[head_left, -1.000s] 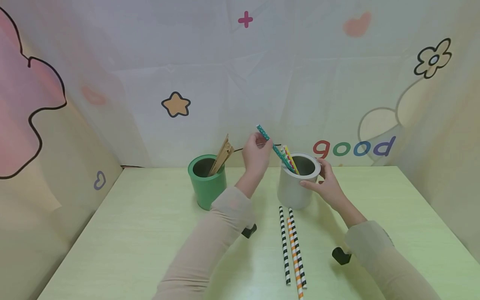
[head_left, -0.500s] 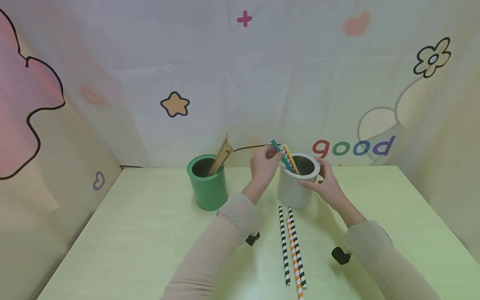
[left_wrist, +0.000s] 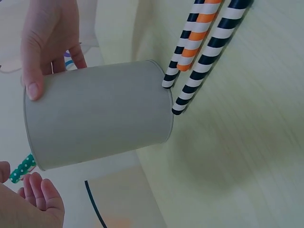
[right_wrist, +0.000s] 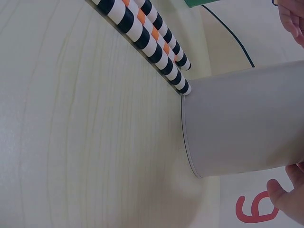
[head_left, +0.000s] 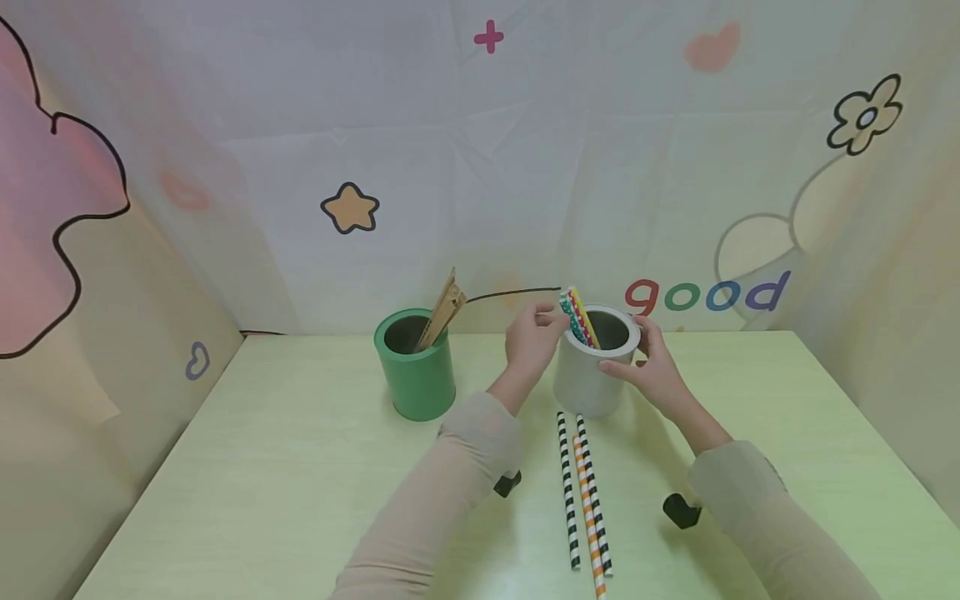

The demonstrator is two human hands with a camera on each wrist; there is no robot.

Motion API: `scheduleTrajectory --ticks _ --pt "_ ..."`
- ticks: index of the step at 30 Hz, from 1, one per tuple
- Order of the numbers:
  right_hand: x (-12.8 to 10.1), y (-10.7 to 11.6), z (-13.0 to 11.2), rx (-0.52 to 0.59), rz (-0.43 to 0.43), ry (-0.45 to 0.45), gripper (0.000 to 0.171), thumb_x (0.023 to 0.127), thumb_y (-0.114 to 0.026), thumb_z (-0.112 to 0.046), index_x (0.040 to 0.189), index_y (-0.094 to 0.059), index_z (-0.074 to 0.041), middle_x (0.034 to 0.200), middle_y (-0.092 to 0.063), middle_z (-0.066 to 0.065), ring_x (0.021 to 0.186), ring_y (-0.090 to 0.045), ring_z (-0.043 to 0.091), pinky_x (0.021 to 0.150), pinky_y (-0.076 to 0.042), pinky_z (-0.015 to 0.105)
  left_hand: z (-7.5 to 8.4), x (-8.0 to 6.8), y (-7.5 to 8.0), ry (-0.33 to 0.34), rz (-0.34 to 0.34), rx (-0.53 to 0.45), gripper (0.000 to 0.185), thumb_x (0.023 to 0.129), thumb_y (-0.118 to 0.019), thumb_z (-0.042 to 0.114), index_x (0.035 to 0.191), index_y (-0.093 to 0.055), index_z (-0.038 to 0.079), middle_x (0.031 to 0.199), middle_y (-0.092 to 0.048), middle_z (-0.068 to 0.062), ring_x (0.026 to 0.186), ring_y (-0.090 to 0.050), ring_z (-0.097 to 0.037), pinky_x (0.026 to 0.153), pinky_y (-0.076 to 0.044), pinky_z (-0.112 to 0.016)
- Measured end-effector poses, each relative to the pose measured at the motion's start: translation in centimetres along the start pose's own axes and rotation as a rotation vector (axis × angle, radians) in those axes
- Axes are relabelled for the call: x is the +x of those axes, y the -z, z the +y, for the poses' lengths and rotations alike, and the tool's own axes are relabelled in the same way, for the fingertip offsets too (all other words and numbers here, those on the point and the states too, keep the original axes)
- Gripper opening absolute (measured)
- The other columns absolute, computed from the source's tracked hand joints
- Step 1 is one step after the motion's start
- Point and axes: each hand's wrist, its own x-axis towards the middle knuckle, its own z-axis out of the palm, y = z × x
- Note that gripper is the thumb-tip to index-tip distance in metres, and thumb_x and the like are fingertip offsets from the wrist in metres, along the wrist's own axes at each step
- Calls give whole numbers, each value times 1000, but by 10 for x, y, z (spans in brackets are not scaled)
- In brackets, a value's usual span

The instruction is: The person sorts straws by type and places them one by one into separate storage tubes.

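Observation:
A white cup [head_left: 588,383] stands upright on the table, with several patterned paper straws [head_left: 581,318] leaning against its left inner side. Among them is a teal paper straw with white dots [left_wrist: 23,168], low in the cup. My left hand [head_left: 534,340] is beside the straws at the cup's left rim. Its thumb and fingers look apart in the left wrist view, with the teal straw behind the gap. On the cup's right side, my right hand [head_left: 654,371] grips the upper wall, thumb in front and fingers behind.
A green cup [head_left: 416,379] holding flat wooden sticks [head_left: 442,315] stands to the left. In front of the white cup lie two black-and-white straws [head_left: 568,500] and an orange-and-white straw [head_left: 588,508]. A printed cloth [head_left: 420,108] hangs behind the table [head_left: 262,467].
My left hand has moved right and slightly down, bringing the teal straw into the white cup, and its fingers have come off it. My right hand has stayed on the cup.

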Motion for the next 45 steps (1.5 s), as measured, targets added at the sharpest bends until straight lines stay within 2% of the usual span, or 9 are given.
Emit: scheduleTrajectory --ticks 9,19,24,37,41,45 --pt "1 0 -1 -12 9 -9 89 77 -68 -26 138 -7 -6 138 -26 20 127 -24 38 100 -19 62 -10 3 1 4 5 -4 35 81 -63 32 112 -54 17 96 -62 0 86 -58 -13 73 -50 -27" --pt "1 0 0 -13 13 -17 92 75 -69 -29 139 -6 -7 139 -25 19 128 -23 37 101 -20 61 -25 3 15 -48 -79 82 38 82 -61 29 117 -50 17 100 -61 -2 85 -57 -15 69 -49 -25" --pt "1 1 1 -6 14 -9 92 75 -69 -31 138 -7 -7 139 -25 20 128 -24 38 101 -20 60 -42 2 18 -25 -141 155 41 81 -63 28 117 -47 18 100 -60 -1 85 -57 -15 69 -49 -25" --pt "0 0 -1 -5 9 -28 90 76 -69 -27 139 -7 -9 140 -24 19 128 -23 37 101 -19 61 -77 -19 5 9 -273 304 45 79 -66 26 118 -46 16 96 -59 -1 75 -54 -14 66 -47 -25" --pt "1 0 0 -10 0 -25 90 77 -68 -27 139 -5 -9 140 -23 20 129 -22 38 101 -19 62 -86 -25 0 42 -319 326 46 78 -67 27 118 -46 18 94 -58 1 75 -52 -14 68 -46 -26" --pt "1 0 1 -17 -3 -23 90 77 -68 -27 139 -5 -9 140 -23 20 129 -21 38 101 -18 62 -94 -29 -3 35 -352 350 45 77 -68 28 116 -48 16 92 -58 0 74 -52 -14 66 -46 -26"
